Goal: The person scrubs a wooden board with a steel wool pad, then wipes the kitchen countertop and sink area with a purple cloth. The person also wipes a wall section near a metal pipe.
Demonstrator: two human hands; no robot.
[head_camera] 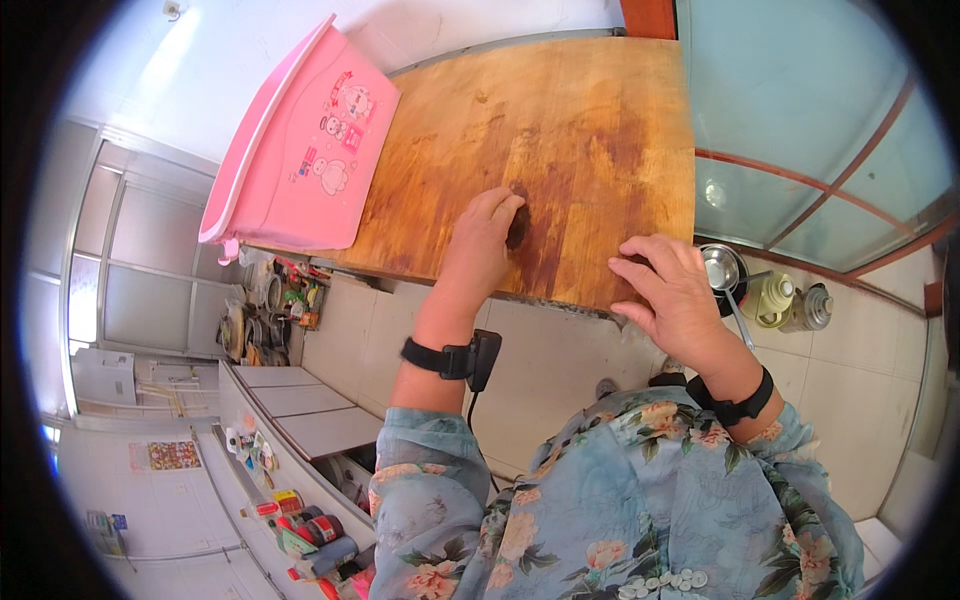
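A wooden table top (pixel 465 127) with dark reddish-brown stains lies before me. Over its front half, my left hand (pixel 480 232) is closed around a small dark object (pixel 517 226), possibly a scrubbing pad; the fingers hide most of it. The object appears to be against the stained wood. My right hand (pixel 667 289) is at the front right corner, thumb and fingers apart with nothing between them. Whether its fingertips touch the wood I cannot tell. Both wrists wear black straps.
A pink plastic bin (pixel 315 150) with cartoon prints stands on the table's left end. On the floor at right are a metal ladle (pixel 721 270) and two thermos flasks (pixel 772 300). A glazed door (pixel 780 127) borders the right side. Bottles (pixel 322 529) stand on a counter at lower left.
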